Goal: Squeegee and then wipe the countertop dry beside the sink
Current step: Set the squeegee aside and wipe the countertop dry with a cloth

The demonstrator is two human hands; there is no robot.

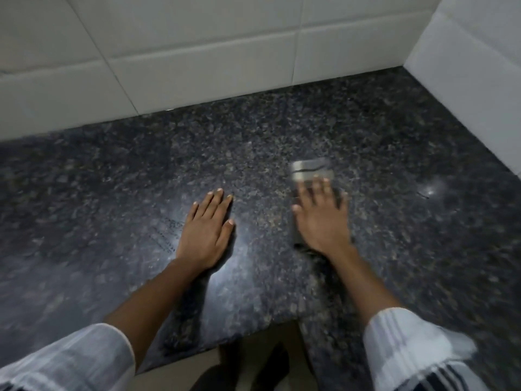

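Observation:
The dark speckled granite countertop fills most of the head view, with bright light glare on it. My left hand lies flat on the stone, palm down, fingers together, holding nothing. My right hand presses palm down on a grey folded cloth with dark stripes. The cloth's far end sticks out beyond my fingertips and the rest is hidden under the hand. The picture is blurred around the cloth. No squeegee and no sink are in view.
White wall tiles run along the back of the counter and another tiled wall closes the right side, forming a corner. The counter's front edge is near my body, with the floor below it.

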